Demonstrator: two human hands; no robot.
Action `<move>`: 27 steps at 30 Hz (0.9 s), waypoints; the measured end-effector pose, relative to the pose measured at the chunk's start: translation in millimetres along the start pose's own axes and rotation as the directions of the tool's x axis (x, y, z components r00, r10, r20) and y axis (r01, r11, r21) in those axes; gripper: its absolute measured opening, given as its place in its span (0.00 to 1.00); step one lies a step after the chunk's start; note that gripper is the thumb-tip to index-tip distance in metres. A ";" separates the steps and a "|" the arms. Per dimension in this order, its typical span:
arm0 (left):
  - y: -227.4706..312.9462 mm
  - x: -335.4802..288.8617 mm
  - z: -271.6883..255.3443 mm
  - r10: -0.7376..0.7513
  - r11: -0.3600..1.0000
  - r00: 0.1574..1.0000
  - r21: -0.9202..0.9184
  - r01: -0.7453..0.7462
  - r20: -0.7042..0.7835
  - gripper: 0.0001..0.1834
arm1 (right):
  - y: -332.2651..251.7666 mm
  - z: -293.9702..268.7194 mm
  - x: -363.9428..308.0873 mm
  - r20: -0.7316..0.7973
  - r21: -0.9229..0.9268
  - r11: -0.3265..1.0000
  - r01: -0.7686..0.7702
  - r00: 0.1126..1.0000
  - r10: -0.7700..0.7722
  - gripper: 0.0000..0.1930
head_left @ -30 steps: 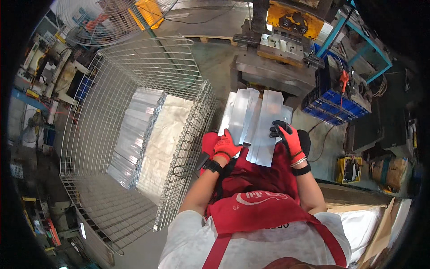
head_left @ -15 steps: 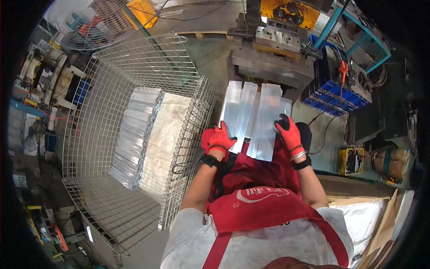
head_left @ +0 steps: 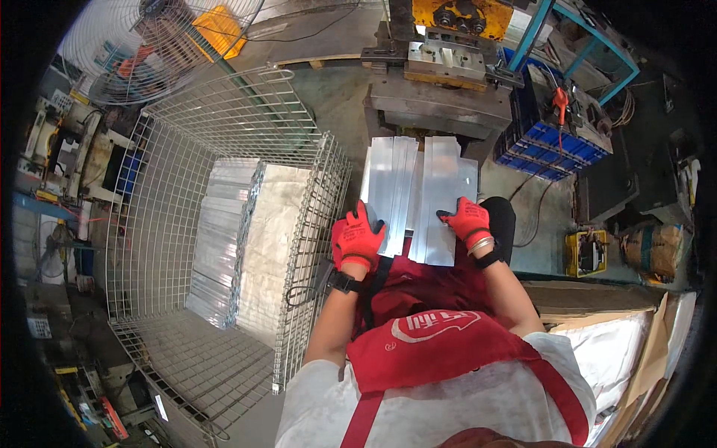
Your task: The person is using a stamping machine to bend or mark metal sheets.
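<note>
Long shiny metal strips (head_left: 418, 190), loosely fanned flat, lengthwise on lap.

Both gloved hands, left hand (head_left: 358, 237) and right hand (head_left: 466, 219), grip a fanned stack of metal sheets (head_left: 418, 194) right beside the wire cage (head_left: 224, 224).

Bright even workshop light, glare on metal sheets (head_left: 418, 187), sharp centre, fisheye bending, black vignetted rim

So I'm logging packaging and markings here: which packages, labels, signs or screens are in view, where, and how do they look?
Apron: on the person's chest, red with a white oval emblem.
Cardboard box: right, beside the yellow case, brown, wrapped.
Cardboard sheets: lower right, flat, brown, edging white material.
No screens or signs can be made out.
</note>
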State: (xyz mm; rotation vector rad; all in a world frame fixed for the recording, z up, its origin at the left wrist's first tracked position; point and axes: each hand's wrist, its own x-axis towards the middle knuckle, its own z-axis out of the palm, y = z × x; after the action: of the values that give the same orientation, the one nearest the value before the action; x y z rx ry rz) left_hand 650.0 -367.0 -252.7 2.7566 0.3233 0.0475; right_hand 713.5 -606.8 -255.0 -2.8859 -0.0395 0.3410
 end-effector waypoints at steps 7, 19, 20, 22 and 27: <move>29.0 -9.2 -10.1 0.114 0.864 0.989 -0.481 -0.146 -0.096 0.31 | 4.2 -12.2 3.5 -0.165 0.386 0.921 0.047 0.986 0.019 0.19; 112.5 24.9 -22.0 0.558 -0.221 0.685 -0.712 0.667 0.469 0.18 | -19.3 -72.0 64.9 -0.321 0.947 -0.003 0.322 0.944 0.082 0.05; 117.0 33.9 -24.9 0.508 -0.164 0.721 -0.768 0.618 0.472 0.17 | -24.7 -73.3 71.1 -0.314 0.945 -0.064 0.320 0.945 0.087 0.06; 123.4 49.4 -29.5 0.478 -0.107 0.742 -0.808 0.580 0.469 0.16 | -28.1 -76.5 78.9 -0.243 0.965 -0.092 0.247 0.969 0.051 0.09; 128.3 70.1 -31.3 0.492 -0.212 0.728 -0.745 0.632 0.478 0.12 | -36.2 -80.5 90.2 -0.254 0.965 -0.043 0.257 0.964 0.075 0.07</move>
State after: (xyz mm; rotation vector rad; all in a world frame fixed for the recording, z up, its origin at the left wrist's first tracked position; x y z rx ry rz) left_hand 743.8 -456.4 -178.1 0.7418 0.0964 -0.5583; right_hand 820.0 -585.1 -190.9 -1.2895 0.0480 -0.0700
